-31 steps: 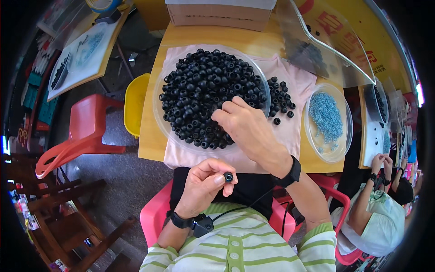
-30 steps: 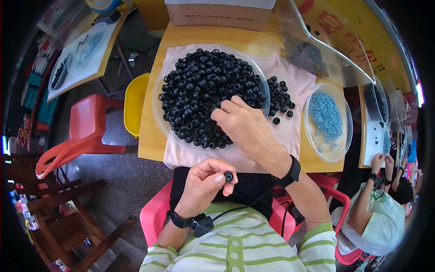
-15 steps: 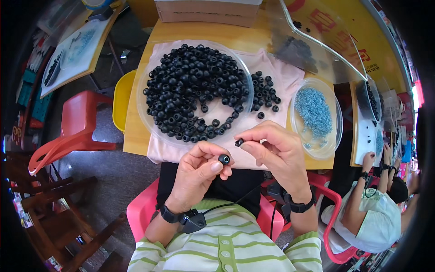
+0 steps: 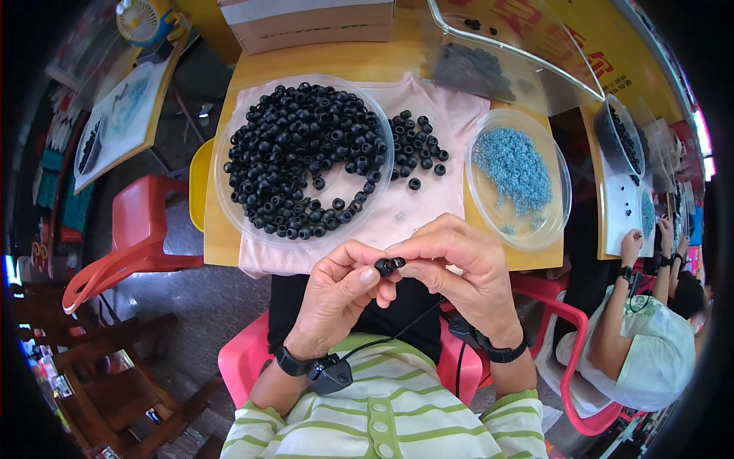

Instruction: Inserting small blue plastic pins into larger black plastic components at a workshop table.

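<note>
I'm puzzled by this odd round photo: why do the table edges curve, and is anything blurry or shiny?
Head view: fisheye lens bends the table edges and blackens the corners; daylight is even, shadows soft; the clear lid shows glare; the hands and black beads look sharp, the rim smeared.

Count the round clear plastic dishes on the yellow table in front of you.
2. The large clear plastic dish heaped with black beads sits left; the smaller clear dish of blue bits sits right. Neighbouring tables hold others, partly hidden.

Head camera, fisheye, looks steeply down, hands (image 4: pixel 405 283) close; rim probably distorted.
</note>
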The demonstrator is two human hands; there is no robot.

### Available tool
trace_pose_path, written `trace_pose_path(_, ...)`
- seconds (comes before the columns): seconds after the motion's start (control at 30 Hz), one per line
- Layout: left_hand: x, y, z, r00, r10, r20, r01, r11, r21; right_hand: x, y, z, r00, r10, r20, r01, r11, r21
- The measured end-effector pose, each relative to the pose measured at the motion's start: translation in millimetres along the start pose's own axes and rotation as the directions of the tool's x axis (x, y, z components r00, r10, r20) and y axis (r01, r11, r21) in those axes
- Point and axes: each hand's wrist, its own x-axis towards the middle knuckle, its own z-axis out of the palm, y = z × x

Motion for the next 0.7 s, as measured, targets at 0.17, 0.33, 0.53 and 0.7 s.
trace_pose_path(0.17, 0.4, -3.6, 2.4, 1.0, -0.02, 0.013, 0.02, 1.0, -0.011, -3.8, 7.8, -2.4, 0.988, -0.151, 0.011, 0.151, 0.983, -0.108)
trace_pose_path(0.33, 0.4, -5.6, 3.7, 0.998, -0.059, 0.01, 0.059, 0.997, -0.059, -9.8, -1.0, 1.6, 0.983, -0.178, -0.034, 0.165, 0.957, -0.238)
trace_pose_path(0.53, 3.4, -9.5, 8.6, 0.99, -0.139, 0.023, 0.14, 0.983, -0.116, -14.4, 4.2, 1.4, 0.994, -0.08, -0.081, 0.07, 0.991, -0.114)
trace_pose_path(0.7, 3.2, -9.3, 7.9, 0.985, -0.167, 0.031, 0.169, 0.978, -0.119, -18.0, 2.3, 2.3, 0.986, 0.135, -0.101, -0.126, 0.988, 0.092)
